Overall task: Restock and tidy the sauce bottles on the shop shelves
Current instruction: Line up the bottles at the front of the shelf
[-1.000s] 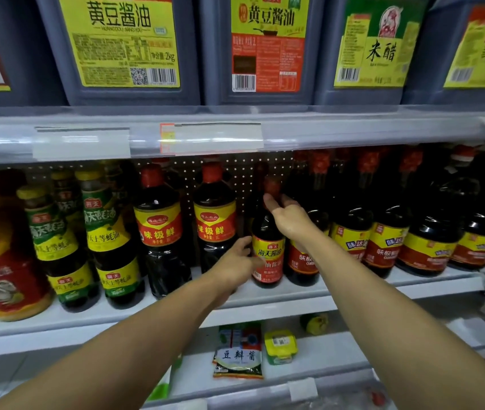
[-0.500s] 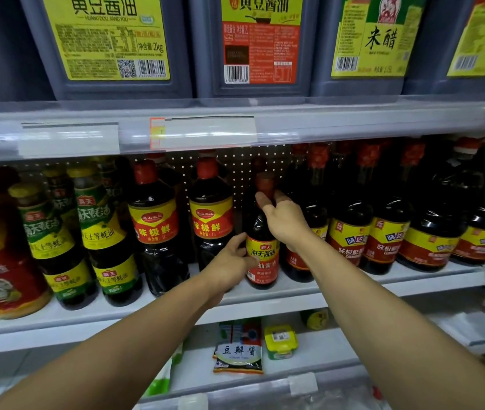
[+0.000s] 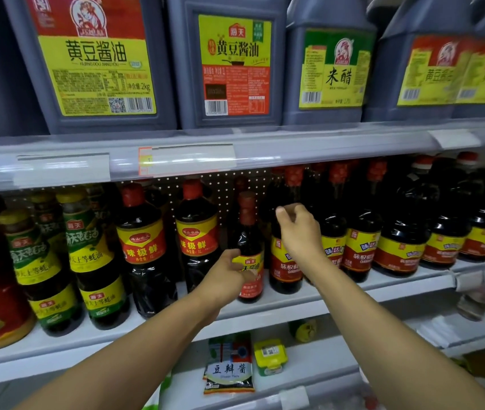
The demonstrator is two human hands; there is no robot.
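Middle shelf [image 3: 265,309] of a shop display, seen from the head camera; the step in hand appears to be the straightening of a single slim soy sauce bottle [image 3: 248,232] within the front row, part of the tidying half of the task. The bottle stands upright near the shelf's front edge, at about the centre of the view, between a red-and-yellow-labelled bottle [image 3: 197,232] at its 9 o'clock and the row of dark round-shouldered bottles [image 3: 359,241] running off toward 3 o'clock. The left hand [image 3: 228,276] comes in from 7 o'clock and grips the slim bottle low on its label, the fingers wrapped about the front of the body; how far round they reach is hidden. The right hand [image 3: 300,232] comes in from 5 o'clock and hovers at the 3 o'clock side of the bottle's neck, its fingers loosely curled with the thumb and forefinger drawn near one another; it seems to hold nothing, and whether it touches the dark bottle [image 3: 284,270] behind it cannot be told. In judgement, the next move calls for a small turn or slide of the slim bottle so that its label faces outward and its base lines up with its neighbours, with care that the tall, narrow bottle does not tip against them.
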